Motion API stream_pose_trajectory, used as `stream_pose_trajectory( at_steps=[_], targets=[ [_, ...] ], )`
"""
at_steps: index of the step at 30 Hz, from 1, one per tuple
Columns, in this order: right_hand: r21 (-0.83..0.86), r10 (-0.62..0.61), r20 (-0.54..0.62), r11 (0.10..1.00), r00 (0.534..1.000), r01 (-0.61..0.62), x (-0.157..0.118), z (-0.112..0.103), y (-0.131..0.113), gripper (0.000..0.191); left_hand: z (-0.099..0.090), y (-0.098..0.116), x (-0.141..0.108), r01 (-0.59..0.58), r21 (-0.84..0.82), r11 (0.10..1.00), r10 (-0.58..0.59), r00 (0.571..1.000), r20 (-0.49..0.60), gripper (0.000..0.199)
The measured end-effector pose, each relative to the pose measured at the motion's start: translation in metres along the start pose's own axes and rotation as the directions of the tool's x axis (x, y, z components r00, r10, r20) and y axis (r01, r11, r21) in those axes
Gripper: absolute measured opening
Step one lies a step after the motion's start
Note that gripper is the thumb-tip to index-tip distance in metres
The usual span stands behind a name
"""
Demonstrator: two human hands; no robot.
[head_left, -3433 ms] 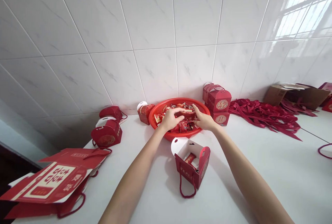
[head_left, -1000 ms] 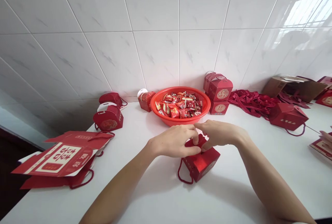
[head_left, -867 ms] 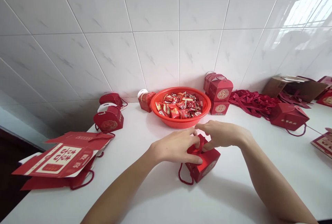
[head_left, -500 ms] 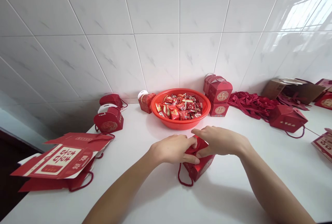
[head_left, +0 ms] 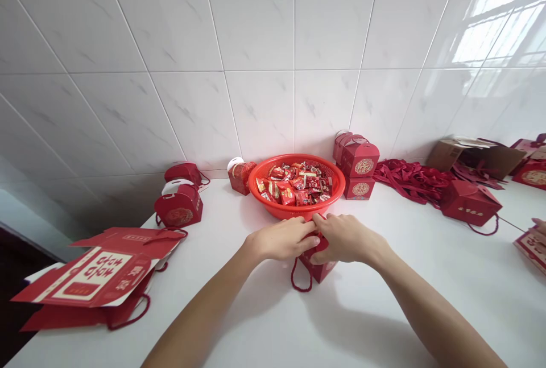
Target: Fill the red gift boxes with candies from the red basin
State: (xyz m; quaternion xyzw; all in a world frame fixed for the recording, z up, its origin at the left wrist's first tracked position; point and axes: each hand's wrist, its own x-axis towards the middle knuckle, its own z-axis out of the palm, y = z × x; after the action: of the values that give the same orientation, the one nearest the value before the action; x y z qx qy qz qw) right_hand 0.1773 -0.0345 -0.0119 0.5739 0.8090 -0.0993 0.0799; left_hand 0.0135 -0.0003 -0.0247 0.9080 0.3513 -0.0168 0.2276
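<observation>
A small red gift box [head_left: 319,273] stands on the white table in front of me, in the head view. My left hand [head_left: 281,239] and my right hand [head_left: 348,238] meet over its top, fingers bent on the upper flaps from either side. The hands cover most of the top, so how far the flaps are folded is hidden. From the box's left side a dark red cord loop [head_left: 301,289] hangs onto the table. Just behind the hands sits a red plastic basket [head_left: 261,205] of wrapped candies [head_left: 294,186].
Stacked red boxes [head_left: 359,173] and a heap of red ribbons [head_left: 412,180] lie right of the basket. Further right are a cardboard box [head_left: 443,156], a tilted red box [head_left: 469,203] and another person's fingers [head_left: 540,224]. Flat red bags [head_left: 123,285] lie left.
Both hands have drawn closer together over the box top. The box sits slightly nearer the basket, and the view has tilted up a little. Another person's fingers now show at the right edge.
</observation>
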Motion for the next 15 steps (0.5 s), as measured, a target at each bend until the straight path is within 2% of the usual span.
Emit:
stream_pose_trajectory(
  at_steps=[2,5,6,7,9,10,11,13,14,15],
  targets=[
    [-0.003,-0.006,0.008,1.0,1.0,0.006,0.0,-0.004,0.009,0.042,-0.005,-0.002,-0.002,-0.092,-0.04,0.995,0.09,0.995,-0.038,0.035],
    [0.03,0.039,0.016,0.999,0.999,-0.04,-0.007,-0.014,0.041,0.036,-0.013,-0.008,-0.004,-0.191,-0.073,0.979,0.173,0.964,-0.201,0.034],
    [0.07,0.087,-0.025,0.994,0.996,-0.085,-0.01,-0.018,0.056,0.031,-0.016,-0.011,-0.003,-0.196,-0.073,0.978,0.169,0.947,-0.274,0.033],
    [0.138,0.113,-0.12,0.986,0.986,-0.096,-0.013,-0.02,0.071,0.026,-0.017,-0.016,-0.001,-0.192,-0.07,0.979,0.157,0.925,-0.347,0.031],
    [0.244,0.232,-0.199,0.953,0.952,-0.181,-0.013,-0.023,0.101,0.024,-0.017,-0.026,0.004,-0.175,-0.074,0.982,0.122,0.878,-0.462,0.028],
    [0.288,0.299,-0.2,0.928,0.933,-0.236,-0.011,-0.022,0.115,0.025,-0.016,-0.031,0.008,-0.16,-0.081,0.984,0.1,0.865,-0.491,0.028],
    [0.321,0.363,-0.197,0.902,0.911,-0.29,-0.006,-0.02,0.127,0.026,-0.014,-0.037,0.012,-0.132,-0.082,0.988,0.075,0.864,-0.498,0.028],
    [0.349,0.462,-0.242,0.862,0.853,-0.367,0.007,-0.011,0.147,0.03,-0.008,-0.045,0.02,-0.023,-0.045,0.999,0.0,0.894,-0.448,0.032],
    [0.333,0.498,-0.268,0.851,0.825,-0.405,0.015,-0.006,0.154,0.031,-0.005,-0.048,0.023,0.039,-0.008,0.999,-0.038,0.909,-0.415,0.036],
    [0.302,0.485,-0.317,0.866,0.815,-0.397,0.023,0.0,0.16,0.033,-0.003,-0.05,0.025,0.089,0.033,0.995,-0.07,0.919,-0.389,0.041]
  ],
)
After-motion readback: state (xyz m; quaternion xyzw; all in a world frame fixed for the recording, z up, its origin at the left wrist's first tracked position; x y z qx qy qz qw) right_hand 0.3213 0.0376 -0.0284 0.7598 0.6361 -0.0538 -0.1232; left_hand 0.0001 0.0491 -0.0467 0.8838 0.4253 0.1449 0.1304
